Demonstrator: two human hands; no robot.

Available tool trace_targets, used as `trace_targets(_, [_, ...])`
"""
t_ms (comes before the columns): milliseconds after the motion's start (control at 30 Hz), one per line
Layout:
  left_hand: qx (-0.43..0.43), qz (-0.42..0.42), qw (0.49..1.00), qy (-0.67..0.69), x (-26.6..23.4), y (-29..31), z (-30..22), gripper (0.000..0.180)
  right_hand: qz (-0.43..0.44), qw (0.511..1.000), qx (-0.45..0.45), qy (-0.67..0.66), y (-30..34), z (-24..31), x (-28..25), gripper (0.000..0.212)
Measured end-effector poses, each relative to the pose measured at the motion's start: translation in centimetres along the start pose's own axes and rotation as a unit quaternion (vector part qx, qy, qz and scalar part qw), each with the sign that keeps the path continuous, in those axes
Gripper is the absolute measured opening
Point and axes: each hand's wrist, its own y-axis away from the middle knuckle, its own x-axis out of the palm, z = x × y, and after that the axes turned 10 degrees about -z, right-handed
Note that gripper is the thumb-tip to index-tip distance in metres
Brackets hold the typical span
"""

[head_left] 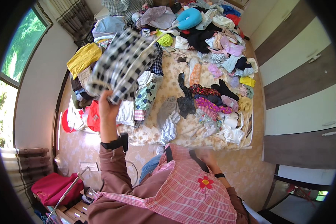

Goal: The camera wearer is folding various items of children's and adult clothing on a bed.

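Observation:
My left hand (pixel 109 107) grips the lower edge of a black-and-white checked garment (pixel 125 61), raised over the left side of the bed. The garment looks folded and is smeared by motion; white cord-like strips run across it. Low in front of my apron, my right hand (pixel 207 156) is blurred, and its fingers cannot be made out. Beneath the checked garment lie a white cloth with dark green dots (pixel 145 98) and a plain white cloth (pixel 126 113). Close to my left wrist is a red piece with a white mark (pixel 93 116).
Loose clothes (pixel 212 100) are heaped along the bed's right side and far end, with a blue neck pillow (pixel 189 18). Folded clothes, including a yellow one (pixel 84 58), line the left. A striped wardrobe (pixel 302 86) stands right; a dark pink bag (pixel 58 188) is at lower left.

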Motion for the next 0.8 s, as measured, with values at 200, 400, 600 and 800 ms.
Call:
trace_targets(200, [-0.153, -0.219, 0.963, -0.047, -19.4, -9.2, 10.5, 0.033, -0.016, 0.991, 0.038, 0.126, 3.6, -4.7, -0.7, 0.044])
trace_targets(400, [-0.185, -0.148, 0.968, -0.088, -18.4, -10.5, 10.0, 0.035, -0.07, 0.984, 0.08, 0.144, 6.1, -9.0, -0.2, 0.047])
trace_targets(600, [0.058, -0.355, 0.739, -0.57, -17.5, -8.1, 8.8, 0.085, -0.024, 0.982, -0.007, 0.185, 4.8, -0.7, -0.5, 0.038])
trace_targets(800, [0.457, -0.064, 0.486, -0.742, -9.2, -3.7, 10.2, 0.072, -0.053, 0.987, 0.039, 0.145, 4.4, 2.8, 0.5, 0.036])
